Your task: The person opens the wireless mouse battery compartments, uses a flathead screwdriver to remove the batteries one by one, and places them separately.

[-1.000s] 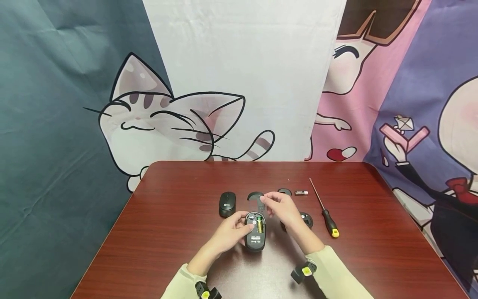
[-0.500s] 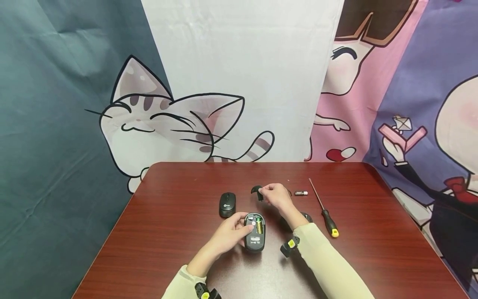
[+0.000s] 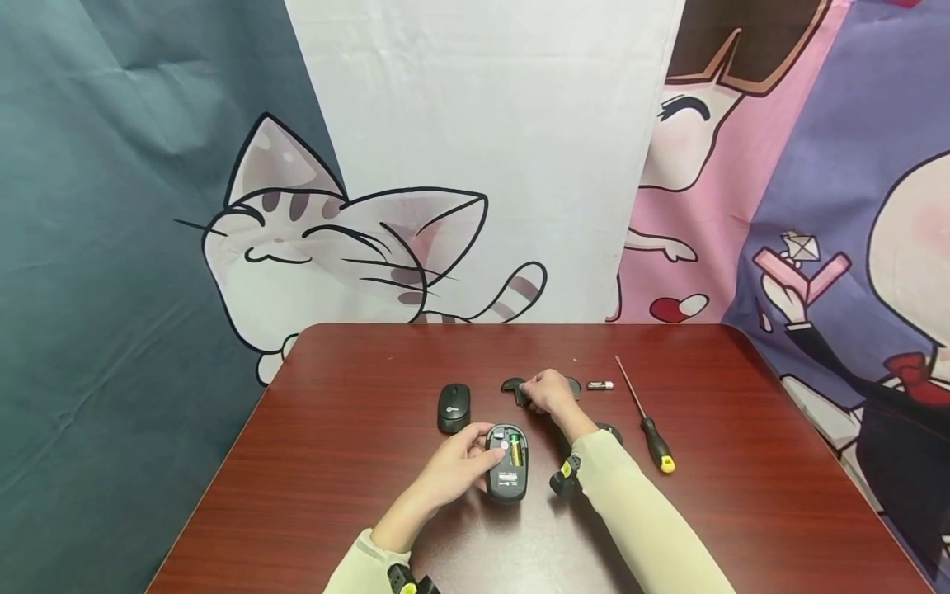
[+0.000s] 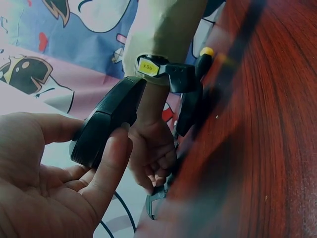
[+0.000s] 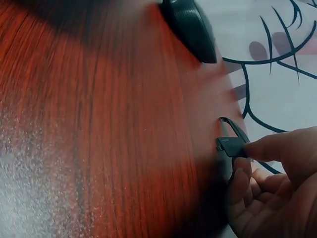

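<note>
In the head view my left hand [image 3: 456, 464] grips a black computer mouse [image 3: 507, 487] with its underside facing up. A green battery [image 3: 516, 450] lies in the mouse's uncovered slot. The left wrist view shows the same mouse [image 4: 101, 124] edge-on, between thumb and fingers. Farther back, my right hand [image 3: 549, 391] pinches a black battery cover [image 3: 512, 385] with a curved end, low over the table. Thumb and forefinger meet on the cover [image 5: 232, 147] in the right wrist view.
Another black mouse [image 3: 453, 407] sits to the left. On the right lie a small battery [image 3: 599, 385] and a screwdriver [image 3: 655, 441] with a yellow-ended handle. Another dark cover [image 3: 575, 385] and dark mouse [image 3: 612, 431] are partly hidden by the right hand and forearm.
The right hand has carried the cover away from the held mouse towards the table's far side, then lowered it close to the tabletop. Left hand and mouse stay nearly still.
</note>
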Action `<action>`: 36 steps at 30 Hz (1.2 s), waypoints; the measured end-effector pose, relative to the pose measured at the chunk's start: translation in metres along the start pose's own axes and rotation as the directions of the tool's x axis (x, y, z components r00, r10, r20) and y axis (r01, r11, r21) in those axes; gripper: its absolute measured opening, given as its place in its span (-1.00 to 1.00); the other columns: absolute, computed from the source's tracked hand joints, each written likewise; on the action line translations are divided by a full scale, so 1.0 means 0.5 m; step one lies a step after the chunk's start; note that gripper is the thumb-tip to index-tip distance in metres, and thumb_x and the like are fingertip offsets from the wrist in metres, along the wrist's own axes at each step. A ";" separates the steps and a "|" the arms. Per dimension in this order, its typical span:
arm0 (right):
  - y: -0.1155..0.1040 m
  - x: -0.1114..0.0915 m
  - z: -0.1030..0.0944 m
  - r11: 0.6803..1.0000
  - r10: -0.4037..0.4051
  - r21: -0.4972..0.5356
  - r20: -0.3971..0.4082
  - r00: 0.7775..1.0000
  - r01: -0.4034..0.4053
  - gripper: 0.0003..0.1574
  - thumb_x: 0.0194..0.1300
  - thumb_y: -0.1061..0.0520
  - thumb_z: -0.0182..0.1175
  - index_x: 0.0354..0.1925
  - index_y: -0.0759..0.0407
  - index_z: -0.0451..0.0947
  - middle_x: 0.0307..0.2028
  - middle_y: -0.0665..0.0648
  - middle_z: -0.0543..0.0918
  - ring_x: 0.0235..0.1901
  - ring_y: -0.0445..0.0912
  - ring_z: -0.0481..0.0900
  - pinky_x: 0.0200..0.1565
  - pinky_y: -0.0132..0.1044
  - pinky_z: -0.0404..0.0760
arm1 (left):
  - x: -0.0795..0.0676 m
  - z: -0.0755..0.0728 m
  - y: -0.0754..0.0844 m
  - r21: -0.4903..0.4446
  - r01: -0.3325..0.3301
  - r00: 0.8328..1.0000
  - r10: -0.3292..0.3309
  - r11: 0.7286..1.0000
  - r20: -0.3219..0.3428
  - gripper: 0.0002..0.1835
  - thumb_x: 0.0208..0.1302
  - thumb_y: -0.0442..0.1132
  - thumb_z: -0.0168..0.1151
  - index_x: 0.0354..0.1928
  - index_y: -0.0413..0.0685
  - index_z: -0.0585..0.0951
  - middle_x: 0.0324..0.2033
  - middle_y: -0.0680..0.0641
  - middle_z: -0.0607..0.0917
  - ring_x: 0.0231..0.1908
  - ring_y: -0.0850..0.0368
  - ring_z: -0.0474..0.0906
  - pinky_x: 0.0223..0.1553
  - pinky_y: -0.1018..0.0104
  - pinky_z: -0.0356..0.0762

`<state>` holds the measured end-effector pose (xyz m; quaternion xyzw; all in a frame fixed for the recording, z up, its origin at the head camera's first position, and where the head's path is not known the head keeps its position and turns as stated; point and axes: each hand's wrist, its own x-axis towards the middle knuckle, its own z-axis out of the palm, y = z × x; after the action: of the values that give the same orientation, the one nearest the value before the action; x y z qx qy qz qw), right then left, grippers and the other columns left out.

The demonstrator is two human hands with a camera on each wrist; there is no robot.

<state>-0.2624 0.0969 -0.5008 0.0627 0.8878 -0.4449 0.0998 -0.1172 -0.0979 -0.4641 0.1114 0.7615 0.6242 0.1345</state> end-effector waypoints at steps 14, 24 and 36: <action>-0.020 0.006 0.019 0.942 -0.074 -0.331 -0.054 0.996 0.052 -0.53 0.38 -0.01 0.26 -0.68 0.01 0.53 -0.78 -0.04 0.54 -0.64 -0.12 0.56 -0.43 -0.25 0.54 | 0.003 0.009 -0.002 0.019 -0.012 1.000 0.012 1.000 0.009 -0.51 0.38 -0.20 0.27 0.26 -0.31 0.47 -0.20 -0.11 0.67 -0.32 0.13 0.64 -0.45 0.19 0.74; -0.020 0.008 0.024 0.939 -0.077 -0.342 -0.095 0.993 0.040 -0.71 0.34 -0.02 0.30 -0.49 0.04 0.64 -0.52 0.03 0.68 -0.39 -0.01 0.64 -0.22 -0.11 0.66 | 0.004 0.011 -0.001 0.005 -0.005 1.000 0.005 1.000 0.013 -0.50 0.39 -0.21 0.28 0.27 -0.30 0.46 -0.18 -0.13 0.67 -0.30 0.12 0.65 -0.43 0.25 0.74; -0.024 -0.001 0.007 0.963 -0.100 -0.260 -0.087 0.991 0.074 -0.75 0.34 0.03 0.26 -0.15 0.18 0.61 -0.16 0.15 0.73 -0.22 0.04 0.68 -0.13 -0.06 0.66 | -0.002 0.011 0.003 -0.034 -0.006 1.000 0.005 0.999 -0.017 -0.57 0.42 -0.18 0.23 0.26 -0.15 0.50 -0.15 -0.10 0.65 -0.27 0.15 0.65 -0.44 0.19 0.74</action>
<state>-0.2640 0.0869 -0.4933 0.0323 0.9435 -0.3268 0.0432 -0.1142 -0.0930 -0.4636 0.1059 0.7515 0.6384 0.1283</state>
